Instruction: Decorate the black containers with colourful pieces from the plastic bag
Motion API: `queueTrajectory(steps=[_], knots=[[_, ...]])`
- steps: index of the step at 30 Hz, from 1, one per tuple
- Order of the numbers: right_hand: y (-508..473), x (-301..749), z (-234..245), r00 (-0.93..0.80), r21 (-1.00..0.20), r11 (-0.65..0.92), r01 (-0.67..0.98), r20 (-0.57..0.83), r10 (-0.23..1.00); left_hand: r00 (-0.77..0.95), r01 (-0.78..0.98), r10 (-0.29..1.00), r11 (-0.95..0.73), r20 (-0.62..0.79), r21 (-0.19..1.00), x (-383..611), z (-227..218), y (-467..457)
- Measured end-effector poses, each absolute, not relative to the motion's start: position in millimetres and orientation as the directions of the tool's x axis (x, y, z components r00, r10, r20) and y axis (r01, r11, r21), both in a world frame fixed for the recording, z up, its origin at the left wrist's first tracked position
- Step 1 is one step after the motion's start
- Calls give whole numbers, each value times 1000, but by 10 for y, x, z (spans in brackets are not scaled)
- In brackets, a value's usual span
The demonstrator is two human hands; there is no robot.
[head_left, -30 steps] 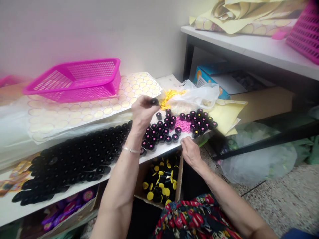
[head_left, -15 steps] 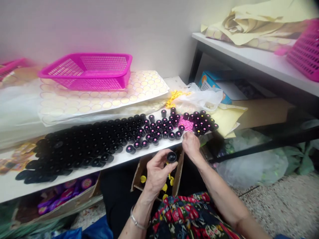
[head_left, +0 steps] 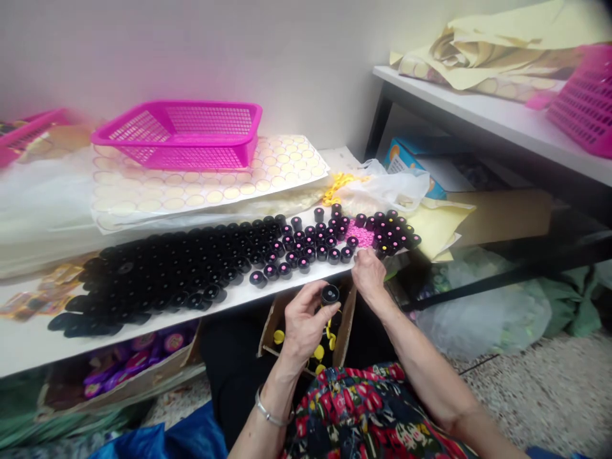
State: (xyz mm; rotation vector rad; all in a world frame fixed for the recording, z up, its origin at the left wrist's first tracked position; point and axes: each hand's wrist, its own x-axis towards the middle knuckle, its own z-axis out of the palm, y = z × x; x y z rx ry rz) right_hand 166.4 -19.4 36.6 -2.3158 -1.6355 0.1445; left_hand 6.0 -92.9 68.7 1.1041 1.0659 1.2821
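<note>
My left hand (head_left: pixel 305 322) holds a small round black cap (head_left: pixel 329 294) between thumb and fingers, above an open cardboard box. My right hand (head_left: pixel 369 275) is at the table's front edge, its fingers drawn together. Whatever lies in them, if anything, is hidden. Just beyond those fingertips is a pile of tiny pink pieces (head_left: pixel 362 236). Around the pile stand many black caps with pink dots on top (head_left: pixel 303 262), and a few show yellow dots. Farther left, a dense block of plain black caps (head_left: pixel 157 268) covers the table.
The cardboard box (head_left: pixel 347 319) below my hands holds yellow caps (head_left: pixel 319 352). A pink basket (head_left: pixel 184 156) rests on printed sheets (head_left: pixel 291 167) at the back. Yellow chain-like pieces (head_left: pixel 337 188) lie beside a plastic bag (head_left: pixel 396 188). A shelf (head_left: pixel 459 108) rises at right.
The view has shifted slightly, so the table contents appear a little farther right. My left hand still holds the black cap, and my right hand remains by the pink pile.
</note>
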Motion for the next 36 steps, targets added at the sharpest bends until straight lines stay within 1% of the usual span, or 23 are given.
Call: queueTrajectory(steps=[2,4,5,7,8,10,11,13,18,21,23,29,33,34,36], knots=[[-220,1669,374,340,-351,-284,892,107,934,3,-180,1000,-30,31,983,66,670,-906],[-313,1661,431,316,-482,-206,852,157,936,5,-169,997,-77,79,983,69,653,-891],[-390,1651,480,291,-572,-131,810,198,936,13,-151,994,-106,110,983,69,647,-887],[-587,1617,616,222,-739,74,669,293,930,35,-96,986,-157,161,983,70,645,-889],[-695,1598,694,184,-793,168,585,332,925,50,-64,983,-174,177,983,71,649,-893],[-884,1564,845,123,-842,292,454,383,915,76,-8,978,-196,196,981,78,666,-905],[-953,1552,906,97,-845,328,423,403,910,85,11,976,-202,200,979,83,676,-911],[-1030,1540,983,40,-819,386,424,442,896,88,36,975,-205,202,978,97,693,-921],[-1008,1560,960,-142,-670,490,557,505,851,89,97,970,-235,226,967,111,695,-931],[-990,1570,925,-212,-596,524,609,514,831,99,138,959,-276,264,951,100,675,-933],[-989,1570,922,-245,-568,540,622,514,822,107,158,953,-298,283,942,90,664,-937],[-989,1535,961,-292,-546,543,638,481,826,144,177,938,-338,315,924,75,642,-936],[-971,1497,980,-289,-521,519,677,461,839,138,123,943,-320,303,939,83,616,-903],[-962,1491,981,-281,-537,513,670,456,845,135,99,949,-298,283,950,83,608,-895],[-944,1483,980,-268,-612,496,616,429,863,136,42,963,-240,232,970,79,590,-885]])
